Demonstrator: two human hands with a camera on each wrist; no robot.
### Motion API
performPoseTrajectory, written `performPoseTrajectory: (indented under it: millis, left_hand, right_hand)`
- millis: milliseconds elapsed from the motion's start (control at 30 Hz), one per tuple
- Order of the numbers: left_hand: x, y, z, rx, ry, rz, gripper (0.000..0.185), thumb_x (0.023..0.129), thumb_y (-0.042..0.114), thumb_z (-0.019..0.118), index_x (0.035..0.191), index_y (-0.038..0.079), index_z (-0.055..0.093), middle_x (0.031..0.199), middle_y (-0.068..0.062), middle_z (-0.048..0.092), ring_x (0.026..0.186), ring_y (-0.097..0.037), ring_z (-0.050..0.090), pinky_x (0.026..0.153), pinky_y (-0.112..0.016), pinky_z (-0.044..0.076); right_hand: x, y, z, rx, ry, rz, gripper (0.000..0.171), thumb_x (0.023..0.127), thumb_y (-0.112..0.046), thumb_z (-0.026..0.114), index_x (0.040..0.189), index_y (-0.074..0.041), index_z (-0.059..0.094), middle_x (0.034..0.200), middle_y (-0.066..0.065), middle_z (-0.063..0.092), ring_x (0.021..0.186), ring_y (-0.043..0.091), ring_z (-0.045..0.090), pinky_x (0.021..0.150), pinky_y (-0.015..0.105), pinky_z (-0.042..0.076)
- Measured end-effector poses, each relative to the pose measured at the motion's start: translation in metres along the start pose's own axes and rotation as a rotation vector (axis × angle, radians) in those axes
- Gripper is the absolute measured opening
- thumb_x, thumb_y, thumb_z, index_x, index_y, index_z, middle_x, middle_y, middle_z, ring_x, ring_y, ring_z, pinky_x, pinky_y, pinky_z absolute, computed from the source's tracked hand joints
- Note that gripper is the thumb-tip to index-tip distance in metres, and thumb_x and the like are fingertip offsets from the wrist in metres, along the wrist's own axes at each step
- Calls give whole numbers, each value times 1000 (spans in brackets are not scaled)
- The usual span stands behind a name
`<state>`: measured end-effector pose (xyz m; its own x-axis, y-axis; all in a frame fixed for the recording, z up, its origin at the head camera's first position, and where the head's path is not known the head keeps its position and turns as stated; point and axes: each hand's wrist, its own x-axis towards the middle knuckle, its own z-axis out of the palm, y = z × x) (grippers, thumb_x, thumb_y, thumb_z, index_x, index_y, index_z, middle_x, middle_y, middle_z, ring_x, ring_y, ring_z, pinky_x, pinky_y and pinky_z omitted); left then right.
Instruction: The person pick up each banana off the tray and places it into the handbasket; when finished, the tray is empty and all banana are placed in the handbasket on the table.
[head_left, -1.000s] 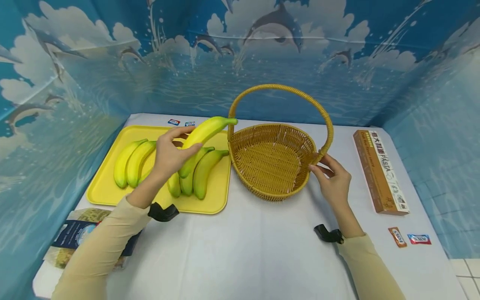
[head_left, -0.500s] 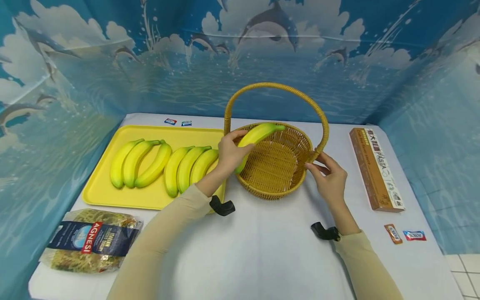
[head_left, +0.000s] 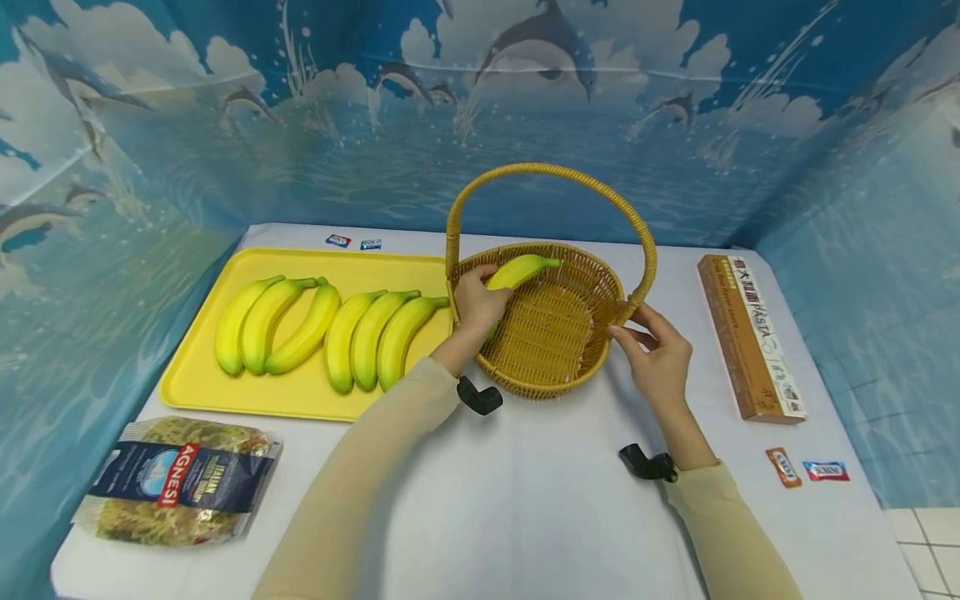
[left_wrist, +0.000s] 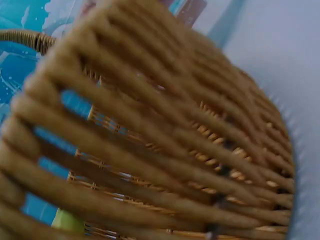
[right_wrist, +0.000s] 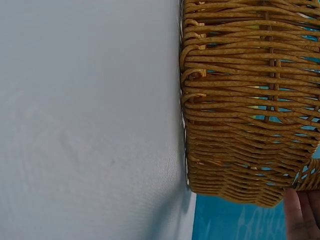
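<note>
In the head view my left hand (head_left: 474, 302) grips a yellow banana (head_left: 520, 270) and holds it inside the wicker basket (head_left: 592, 357), just past the left rim. My right hand (head_left: 654, 348) rests on the basket's right side at the foot of its handle (head_left: 555, 173), fingers lightly curled against the weave. Several more bananas (head_left: 315, 329) lie in a row on the yellow tray (head_left: 202, 379) left of the basket. The left wrist view shows only the basket wall (left_wrist: 165, 145) close up. In the right wrist view the basket's outer wall (right_wrist: 240, 100) fills the right, with fingertips (right_wrist: 300, 212) at the bottom corner.
A bag of pasta (head_left: 176, 483) lies at the front left of the white table (head_left: 525, 500). A long brown pasta box (head_left: 750, 337) sits right of the basket, with two small wrapped sweets (head_left: 806, 469) in front of it. Two more sweets (head_left: 351, 242) lie behind the tray.
My left hand carried the banana from above the tray rightward, over the rim and down into the basket. The right hand stayed on the basket's side.
</note>
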<state>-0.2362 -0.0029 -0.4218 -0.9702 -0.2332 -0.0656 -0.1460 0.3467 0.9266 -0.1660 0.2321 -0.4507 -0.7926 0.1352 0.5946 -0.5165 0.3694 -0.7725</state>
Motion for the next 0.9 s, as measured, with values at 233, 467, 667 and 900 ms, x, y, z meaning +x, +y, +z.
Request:
performPoseTrajectory:
  millis: [233,467,667,900]
  left_hand:
    - [8,0,1,68,-16,-30,45,84,5,74,127,7,64,123,-11,65,113,-29,59,94,-40,52]
    - [11,-3,0,95,-75,-54,45,86,2,68,130,7,62,129,-12,62,123,-32,52,98,-43,48]
    - [14,-4,1,135,-87,-60,46,85,1,67,130,9,63,130,-10,62,121,-30,53,92,-38,50]
    - [14,-2,2,228,-79,-7,52,84,-3,60,134,11,60,134,-9,61,94,-25,48,70,-30,37]
  right_hand:
    - [0,-2,0,-8,1,-5,50,74,21,71,122,9,64,107,34,66,99,-8,62,77,11,53]
    - [0,-26,2,9,-4,-19,46,76,20,70,121,13,63,106,38,64,99,-6,62,78,11,53]
    - [0,-36,1,-6,-12,-9,44,77,19,69,120,14,62,106,39,63,99,-4,63,78,11,53]
    - [1,-24,1,-19,-13,-13,45,76,19,70,121,14,62,106,38,63,100,-5,62,79,11,53]
